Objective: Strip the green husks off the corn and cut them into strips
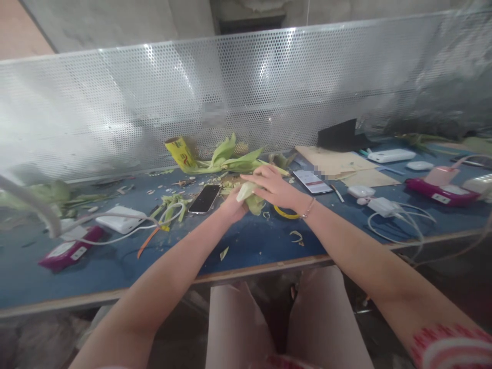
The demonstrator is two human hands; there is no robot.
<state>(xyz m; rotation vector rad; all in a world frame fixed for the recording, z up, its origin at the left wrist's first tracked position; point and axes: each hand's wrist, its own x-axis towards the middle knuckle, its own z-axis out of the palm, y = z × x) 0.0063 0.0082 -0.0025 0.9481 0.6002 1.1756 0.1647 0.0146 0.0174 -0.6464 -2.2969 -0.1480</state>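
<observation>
A pale green, leafy bundle that looks like corn husk (255, 205) is between my two hands, above the blue table. My left hand (232, 205) is closed around its left side, with most of the fingers hidden behind it. From the right, my right hand (274, 185) reaches over the top, thumb and fingers closed on a whitish leaf of it. Behind my hands lie larger green husk leaves (240, 163) and a yellow printed cylinder (180, 154). A dark-screened phone (205, 199) rests just left of my left hand.
A lit phone (312, 181) and brown paper sheets (338, 160) lie to the right. Magenta power strips (73, 250) with white cables sit at both sides. A yellow ring (286, 213) lies under my right wrist. A perforated metal screen (246, 87) closes the table's back.
</observation>
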